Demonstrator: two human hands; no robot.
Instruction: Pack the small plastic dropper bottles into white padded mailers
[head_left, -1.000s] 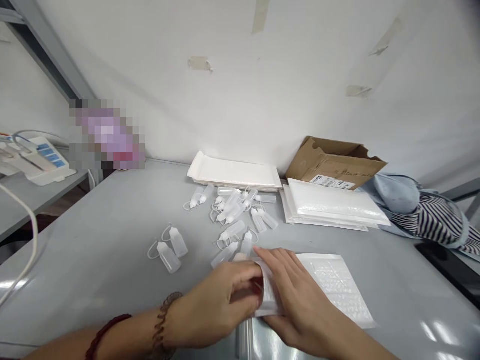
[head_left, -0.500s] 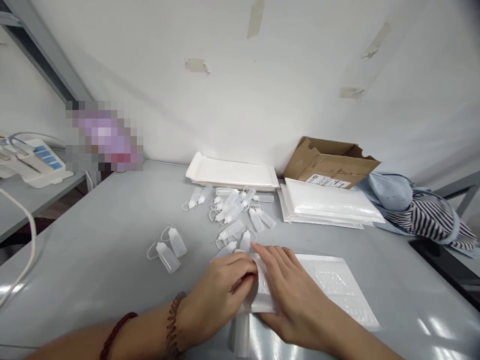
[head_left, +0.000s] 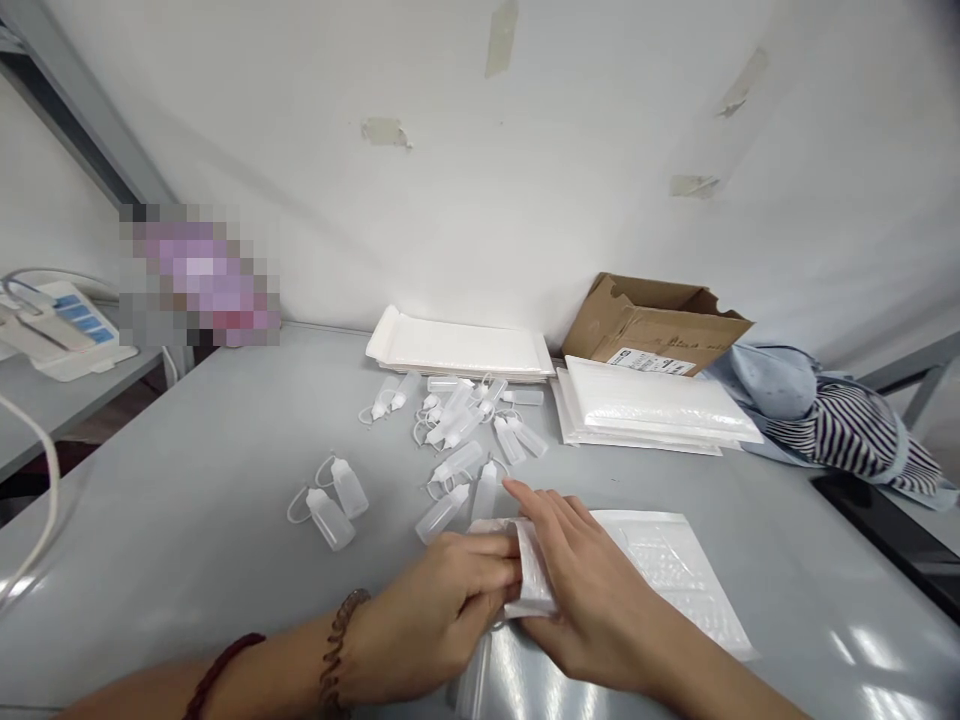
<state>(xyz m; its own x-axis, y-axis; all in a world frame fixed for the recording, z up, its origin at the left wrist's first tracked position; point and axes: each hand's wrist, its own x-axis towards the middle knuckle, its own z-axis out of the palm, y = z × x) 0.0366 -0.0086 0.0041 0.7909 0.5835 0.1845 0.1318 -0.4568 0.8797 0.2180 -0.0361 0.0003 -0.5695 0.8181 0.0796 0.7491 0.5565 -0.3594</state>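
My right hand (head_left: 592, 590) grips a white bubble mailer (head_left: 534, 570) near its opening, thumb below and fingers across the top. My left hand (head_left: 442, 610) has its fingers pressed together and reaching into the mailer's mouth; their tips are hidden, and I cannot tell what they hold. The mailer's padded body (head_left: 675, 570) lies to the right, partly behind the right forearm. Just beyond the hands lie small translucent squeeze bottles (head_left: 442, 512) with tethered caps. Close to the front edge, partly under my left hand, is a clear plastic thing (head_left: 471, 685).
A heap of several squeeze bottles (head_left: 457, 410) lies mid-table, with two more bottles (head_left: 330, 518) at left. Flat mailers (head_left: 465, 348) are stacked by the wall. Filled-looking mailers (head_left: 660, 405) lean near an open cardboard box (head_left: 660, 320). A black phone (head_left: 885, 535) and striped cloth (head_left: 862, 430) sit at right.
My left fingers have pushed farther into the mailer's opening, and that hand sits slightly lower. The right hand keeps its grip. The view has shifted a little.
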